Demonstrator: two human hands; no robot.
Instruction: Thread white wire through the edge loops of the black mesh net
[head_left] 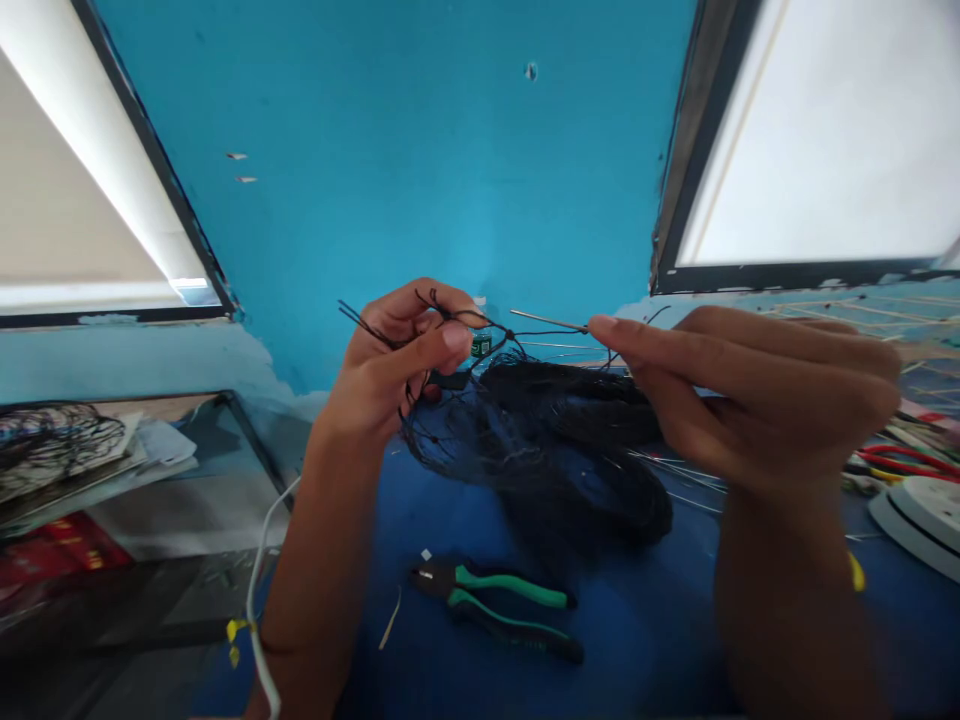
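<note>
My left hand (412, 355) pinches a knotted black cord (491, 345) between thumb and fingers, with loose cord ends poking out past the fingers. A strand of it stretches across to my right hand (742, 390), whose closed fingertips hold a thin metal rod (547, 319) pointing left, with the cord alongside. Whether the rod is a needle or a hook I cannot tell. Below the hands, a large tangled bundle of black cord (592, 470) lies on the blue table (637, 640). Pliers with green and black handles (510, 595) rest nearer to me.
A white cable (259, 580) runs beside my left forearm. At right are a white spool (922, 520), red-handled tools (907, 460) and several thin rods (694, 480). A shelf at left carries papers (161, 445) and dark wire (60, 440). Behind stands a blue wall (435, 170).
</note>
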